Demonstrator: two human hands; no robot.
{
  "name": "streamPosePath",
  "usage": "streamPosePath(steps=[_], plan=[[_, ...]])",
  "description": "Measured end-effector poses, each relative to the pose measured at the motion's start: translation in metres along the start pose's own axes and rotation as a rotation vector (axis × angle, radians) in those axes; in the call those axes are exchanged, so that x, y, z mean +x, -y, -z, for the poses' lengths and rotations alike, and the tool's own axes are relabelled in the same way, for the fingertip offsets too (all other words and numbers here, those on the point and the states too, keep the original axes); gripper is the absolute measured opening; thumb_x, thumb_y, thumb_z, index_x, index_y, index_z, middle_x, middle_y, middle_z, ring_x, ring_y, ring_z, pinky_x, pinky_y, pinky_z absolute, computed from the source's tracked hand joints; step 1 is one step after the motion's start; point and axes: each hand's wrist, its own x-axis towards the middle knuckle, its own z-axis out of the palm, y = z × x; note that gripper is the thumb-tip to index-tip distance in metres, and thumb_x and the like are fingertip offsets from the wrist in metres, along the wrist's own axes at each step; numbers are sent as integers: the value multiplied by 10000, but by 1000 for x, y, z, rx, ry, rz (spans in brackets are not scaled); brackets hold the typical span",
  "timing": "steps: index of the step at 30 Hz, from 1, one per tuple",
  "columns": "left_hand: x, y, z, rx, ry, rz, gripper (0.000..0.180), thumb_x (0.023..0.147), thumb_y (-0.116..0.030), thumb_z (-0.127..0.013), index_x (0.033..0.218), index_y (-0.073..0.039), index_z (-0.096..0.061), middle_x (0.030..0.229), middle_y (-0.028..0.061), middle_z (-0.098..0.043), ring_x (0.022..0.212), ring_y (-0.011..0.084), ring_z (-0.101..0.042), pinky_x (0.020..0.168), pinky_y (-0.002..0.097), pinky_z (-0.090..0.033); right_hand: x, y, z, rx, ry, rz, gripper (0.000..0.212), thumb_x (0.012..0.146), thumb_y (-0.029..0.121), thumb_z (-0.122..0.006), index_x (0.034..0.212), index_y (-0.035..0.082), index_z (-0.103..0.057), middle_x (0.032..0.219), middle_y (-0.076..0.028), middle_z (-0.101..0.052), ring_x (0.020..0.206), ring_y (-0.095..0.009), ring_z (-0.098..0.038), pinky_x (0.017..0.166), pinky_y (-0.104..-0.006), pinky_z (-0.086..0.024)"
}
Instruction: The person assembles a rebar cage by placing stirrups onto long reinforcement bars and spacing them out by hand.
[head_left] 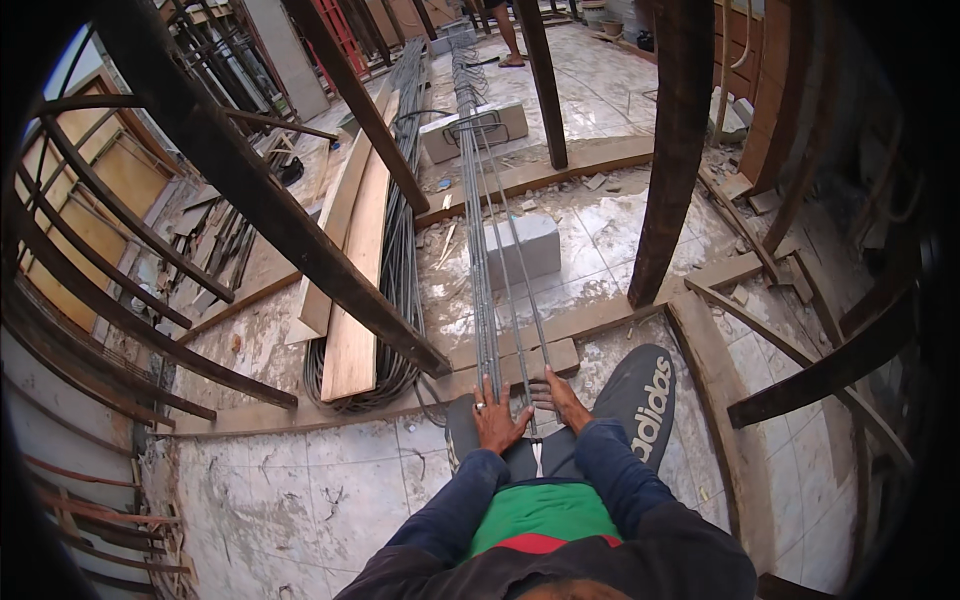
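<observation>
A long bundle of thin steel reinforcing bars (480, 250) runs from far ahead down to my lap. My left hand (495, 422) lies over the near ends of the bars, its fingers stretched forward and a ring on one of them. Just right of it is my right hand (568, 402), fingers extended toward the left one, beside the ends of two bars set apart from the bundle. I cannot tell how firmly either hand touches the bars. Rectangular wire ties (476, 131) hang around the bars farther off. Grey concrete blocks (525, 248) stand under and beside the bars.
Dark wooden posts (668, 170) rise around me, one slanting across the left (270, 210). Planks (357, 320) lie over coiled steel rods (402, 290) at left. Timber beams (600, 322) cross the dirty tiled floor (300, 480). Another person's leg (508, 38) shows at the far end.
</observation>
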Motion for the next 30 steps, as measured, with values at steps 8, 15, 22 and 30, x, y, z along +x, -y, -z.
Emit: streamPosePath(steps=[8,15,22,30], plan=[[4,-11,-13,3,-74,120,586,888,-435,-536,1377,-121,-469,1542,216,-152,1398,491,-122,1014,644,-260,-5,-2,-32,55,54,-21,616,925,611,-445,1177,60,-560,1053,-124,-662,955,-222,-642,798,-333,-517],[2,-8,-14,-10,-90,101,565,886,-422,-539,1350,-103,-489,1547,173,-170,1401,458,-151,1014,632,-270,-6,-2,-17,103,68,-6,531,957,543,-447,1114,52,-577,953,-103,-665,855,-214,-649,773,-342,-533],[5,-1,-14,-205,-191,88,597,865,-377,-590,1373,-98,-444,1532,228,-163,1389,454,-187,1018,630,-273,-12,2,-13,151,110,3,577,954,538,-453,1148,5,-560,1026,-126,-642,854,-226,-645,796,-376,-525],[-2,-7,-3,67,-88,52,559,835,-246,-612,1336,-53,-456,1494,243,-233,1356,424,-303,1070,611,-234,-16,7,-20,96,16,105,451,966,471,-490,1155,68,-567,886,-53,-618,779,-166,-617,711,-305,-520]])
